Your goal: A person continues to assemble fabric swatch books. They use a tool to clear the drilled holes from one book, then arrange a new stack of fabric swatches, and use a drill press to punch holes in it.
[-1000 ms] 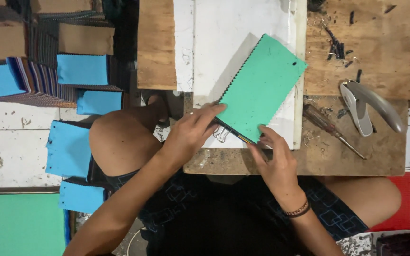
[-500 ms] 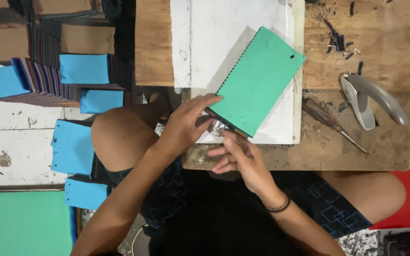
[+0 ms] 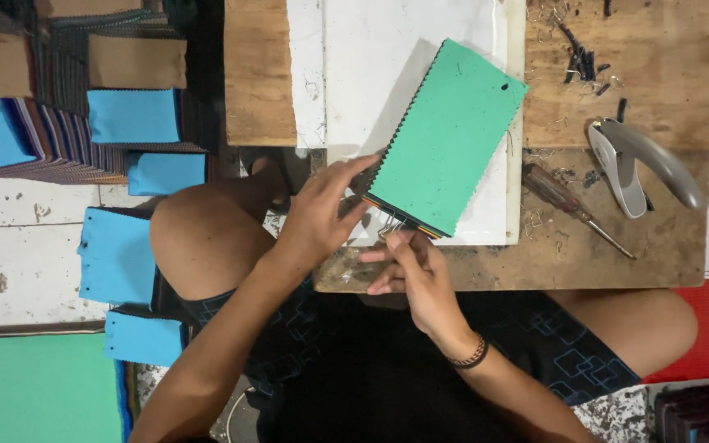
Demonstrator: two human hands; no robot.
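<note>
Swatch book (image 3: 446, 138), green-covered, is laid on the white board (image 3: 354, 66), long axis tilted, far end up-right. Its near corner is pressed by the left hand (image 3: 319, 215); the right hand (image 3: 414, 269) pinches its metal clip (image 3: 391, 227).

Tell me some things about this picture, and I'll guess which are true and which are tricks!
1. The left hand rests on the edge of the green swatch book. True.
2. The screwdriver is in the right hand. False: it lies on the wooden board, untouched.
3. Blue swatch stacks lie on the person's left. True.
4. The green book is round. False: it is a rectangle with zigzag edges.
5. The grey stapler sits on top of the green book. False: it lies apart, on the board.
</note>
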